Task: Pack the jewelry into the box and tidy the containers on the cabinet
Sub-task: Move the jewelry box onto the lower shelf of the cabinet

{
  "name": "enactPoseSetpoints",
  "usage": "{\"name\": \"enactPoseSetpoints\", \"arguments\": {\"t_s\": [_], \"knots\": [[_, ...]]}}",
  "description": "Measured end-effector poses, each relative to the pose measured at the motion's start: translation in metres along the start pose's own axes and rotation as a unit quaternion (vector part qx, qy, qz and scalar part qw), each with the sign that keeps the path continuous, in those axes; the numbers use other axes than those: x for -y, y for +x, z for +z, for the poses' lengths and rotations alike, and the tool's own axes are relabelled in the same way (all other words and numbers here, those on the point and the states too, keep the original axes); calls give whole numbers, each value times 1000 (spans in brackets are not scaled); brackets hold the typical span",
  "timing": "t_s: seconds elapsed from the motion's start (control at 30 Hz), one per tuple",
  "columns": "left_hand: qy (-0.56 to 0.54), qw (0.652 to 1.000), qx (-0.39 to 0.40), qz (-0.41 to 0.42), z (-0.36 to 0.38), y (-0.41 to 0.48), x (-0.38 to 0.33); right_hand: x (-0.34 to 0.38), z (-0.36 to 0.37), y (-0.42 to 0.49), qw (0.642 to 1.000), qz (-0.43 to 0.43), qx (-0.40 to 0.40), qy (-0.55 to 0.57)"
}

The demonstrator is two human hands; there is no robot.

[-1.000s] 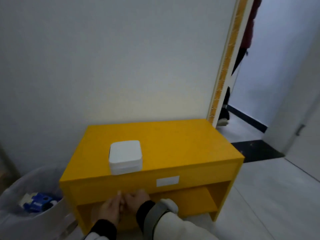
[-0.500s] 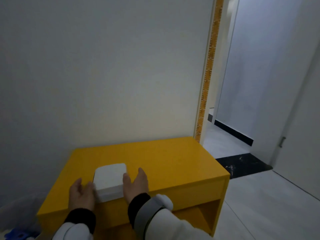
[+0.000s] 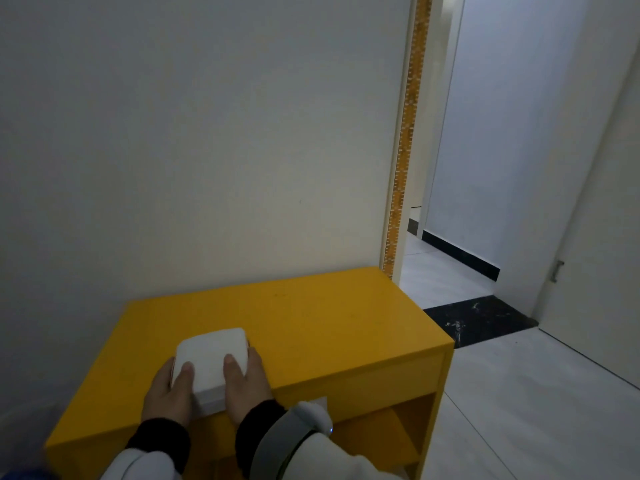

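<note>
Two hands are working at the front edge of the yellow cabinet [image 3: 311, 327], and both are yours.

Item 1, white box [image 3: 213, 358]: it is sitting closed on the cabinet top, toward the front left corner, its near side reaching the front edge. It is turned slightly, so one corner is pointing toward the wall. No jewelry is showing; the lid is covering whatever is inside.

Item 2, left hand [image 3: 169, 396]: you are grasping the box's left side with it, the thumb lying on the lid and the other fingers wrapping down the side, mostly hidden behind the box. A black cuff and a white sleeve are covering the wrist.

Item 3, right hand [image 3: 247, 386]: you are grasping the box's right side with it, the thumb pressing on the lid and the fingers running along the right wall of the box. A grey wrist strap [image 3: 277, 434] with a white device is sitting over the black cuff.

Item 4, cabinet: its back edge is standing against the pale wall [image 3: 207, 133]. An open shelf is showing under the top at the right front, and a small white label [image 3: 320, 400] is peeking out on the front panel beside your right wrist.

Item 5, doorway [image 3: 446, 220]: it is opening just past the cabinet's right back corner, with grey floor tiles and a black threshold strip [image 3: 481, 320] beyond.
</note>
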State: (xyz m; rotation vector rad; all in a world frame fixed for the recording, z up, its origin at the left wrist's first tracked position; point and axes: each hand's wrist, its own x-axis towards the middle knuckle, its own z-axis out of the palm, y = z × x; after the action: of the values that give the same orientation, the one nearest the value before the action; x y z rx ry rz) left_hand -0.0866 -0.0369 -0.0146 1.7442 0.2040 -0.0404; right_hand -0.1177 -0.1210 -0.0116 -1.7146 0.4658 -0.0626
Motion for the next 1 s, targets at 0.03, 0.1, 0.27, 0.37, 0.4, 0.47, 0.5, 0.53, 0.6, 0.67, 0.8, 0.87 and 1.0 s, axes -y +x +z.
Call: {"name": "enactPoseSetpoints", "arguments": {"t_s": [0.03,0.1,0.27,0.37,0.4,0.47,0.5,0.53,0.6,0.67,0.8,0.87,1.0], "knots": [[-3,1000,0,3,0,-9,-3,1,-3,-6,1000,0,0,14],[-6,1000,1,9,-3,-25,-5,2,-7,-21,1000,-3,-3,27],[-14,1000,9,0,-14,-64,0,-6,-11,-59,1000,-13,-11,16],[-30,999,-3,-16,-20,-85,8,-19,-9,-78,1000,-22,-20,-2],[-29,999,-9,-19,-20,-91,13,-25,-8,-82,1000,-21,-21,-1],[-7,999,-23,-37,-25,-105,27,-40,-1,-94,1000,-3,-16,1],[3,999,-23,-41,-22,-111,32,-49,-2,-96,1000,3,-26,5],[13,999,-21,-48,-21,-115,39,-60,-1,-99,999,12,-32,6],[30,997,-25,-63,-23,-120,55,-79,4,-104,999,35,-23,0],[41,996,-23,-81,-27,-119,71,-99,11,-103,998,65,-4,-2],[42,992,-27,-119,-30,-102,98,-121,28,-88,991,131,34,5],[31,990,-32,-132,-29,-90,110,-128,34,-78,988,146,41,1],[28,983,-36,-177,-25,-62,132,-140,41,-50,982,169,79,-30]]}}
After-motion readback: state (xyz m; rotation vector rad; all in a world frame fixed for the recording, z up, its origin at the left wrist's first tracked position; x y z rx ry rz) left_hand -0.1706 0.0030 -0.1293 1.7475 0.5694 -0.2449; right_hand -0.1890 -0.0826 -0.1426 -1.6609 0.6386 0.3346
